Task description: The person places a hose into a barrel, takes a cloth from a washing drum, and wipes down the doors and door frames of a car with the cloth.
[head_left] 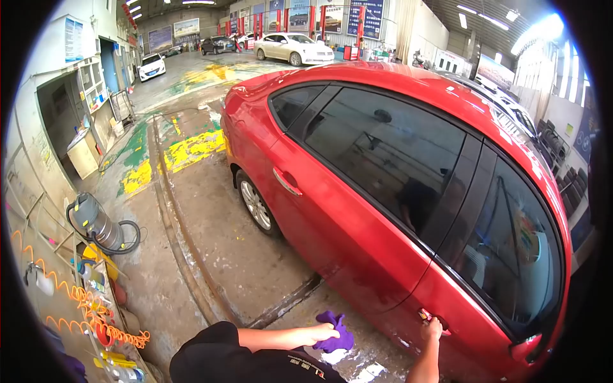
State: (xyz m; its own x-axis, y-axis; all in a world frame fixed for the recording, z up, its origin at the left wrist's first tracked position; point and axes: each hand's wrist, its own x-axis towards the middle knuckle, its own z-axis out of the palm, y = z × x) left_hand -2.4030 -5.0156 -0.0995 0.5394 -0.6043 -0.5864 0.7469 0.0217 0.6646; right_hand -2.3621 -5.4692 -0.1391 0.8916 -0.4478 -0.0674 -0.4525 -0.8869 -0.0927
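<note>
Bunched purple cloth (334,332), soft and creased, held up just beside the red sedan (345,223), apart from its near flank. Glossy paint all along that sedan, with tinted side windows (389,153) raised. Front door handle (425,314) on the sedan's near side, partly covered, exact pose hidden.

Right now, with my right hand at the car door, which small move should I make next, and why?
I would probably draw the front door outward gently with the right hand: it is at the door handle, and the door looks shut. The left hand holds the purple cloth apart from the door.
</note>
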